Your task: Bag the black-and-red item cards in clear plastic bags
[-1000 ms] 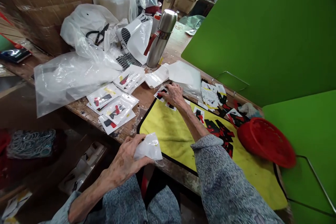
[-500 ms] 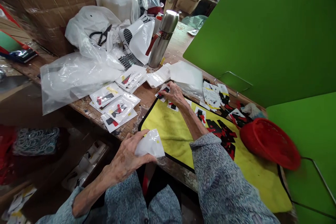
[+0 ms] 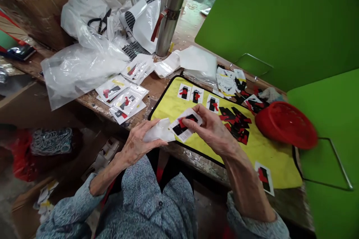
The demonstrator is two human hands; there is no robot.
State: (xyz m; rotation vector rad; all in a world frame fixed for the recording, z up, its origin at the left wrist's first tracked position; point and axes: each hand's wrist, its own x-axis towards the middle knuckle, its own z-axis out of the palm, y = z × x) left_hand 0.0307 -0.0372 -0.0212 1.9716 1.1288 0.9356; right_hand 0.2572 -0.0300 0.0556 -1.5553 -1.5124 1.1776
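My left hand [image 3: 140,136] grips a small white plastic bag [image 3: 159,130] between thumb and fingers. Beside the bag's right edge, my right hand [image 3: 211,129] pinches a white card [image 3: 183,137] bearing a black piece and a red piece. Three similar cards [image 3: 196,95] lie in a row along the far side of the yellow mat [image 3: 174,108]. A pile of black and red pieces [image 3: 237,123] is right of my right hand, and one more card [image 3: 264,179] lies near the mat's lower right edge. Filled bags [image 3: 127,99] are stacked left of the mat.
A steel thermos [image 3: 168,22] stands behind the mat, near clear plastic sheets [image 3: 84,69] and scissors [image 3: 100,22]. A red basket [image 3: 287,125] sits at the mat's right. Green panels [image 3: 280,18] border the right side; a wire handle [image 3: 340,162] sticks out there.
My right hand has brought the card from the mat's far left corner toward me, beside the bag in my left hand. The view has shifted, showing a card at the lower right.
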